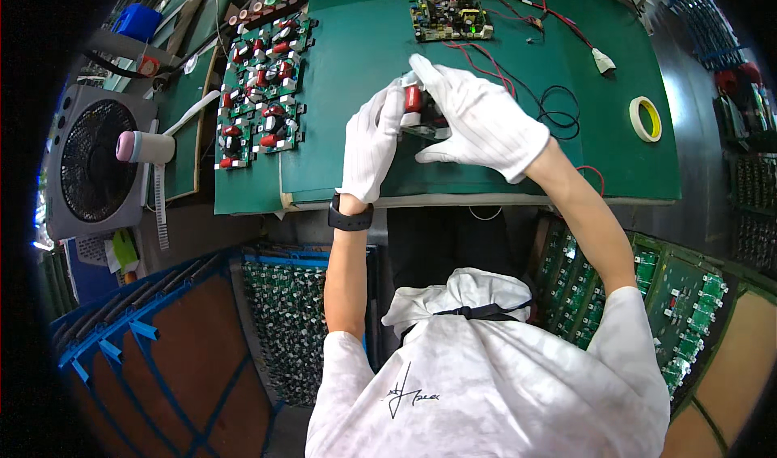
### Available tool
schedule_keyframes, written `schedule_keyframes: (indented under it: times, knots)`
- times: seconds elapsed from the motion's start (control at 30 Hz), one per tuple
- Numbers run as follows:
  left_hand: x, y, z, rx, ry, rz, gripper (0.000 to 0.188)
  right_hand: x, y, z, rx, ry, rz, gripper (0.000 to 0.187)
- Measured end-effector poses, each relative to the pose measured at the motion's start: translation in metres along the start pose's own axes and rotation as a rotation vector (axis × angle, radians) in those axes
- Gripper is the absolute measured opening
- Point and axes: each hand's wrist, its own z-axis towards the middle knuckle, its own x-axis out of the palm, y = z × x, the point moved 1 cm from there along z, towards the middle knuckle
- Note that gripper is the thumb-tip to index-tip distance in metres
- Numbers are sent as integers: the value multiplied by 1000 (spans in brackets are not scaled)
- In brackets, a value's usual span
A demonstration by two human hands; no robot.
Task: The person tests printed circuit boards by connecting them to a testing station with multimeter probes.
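Observation:
Both of my hands wear white gloves and meet over the green mat [356,61]. Between them is a small circuit board [421,118] with a red cylindrical part on it. My left hand [371,138] grips the board's left side, fingers curled up around it. My right hand [477,122] covers the board from the right and above, fingers pointing left. Most of the board is hidden by the gloves. A black watch sits on my left wrist.
A row of boards with red parts [263,86] lies at the mat's left. Another board with wires [449,9] lies at the back. A tape roll [646,118] sits at right. A fan [97,163] stands at left. Racks of green boards [283,328] stand below the table.

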Motion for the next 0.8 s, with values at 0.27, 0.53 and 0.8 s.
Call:
schedule_keyframes:
  times: [0.27, 0.53, 0.8]
  knots:
    - [2, 29, -12, -373, 223, -1057, 56, 18, -2, -7, 11, -80, 294, 118]
    - [-19, -4, -19, 53, 20, -465, 113, 20, 2, -10, -115, 24, 17, 120]
    - [-53, 19, -17, 519, -119, 432, 65, -32, -21, -25, -131, -6, -69, 85]
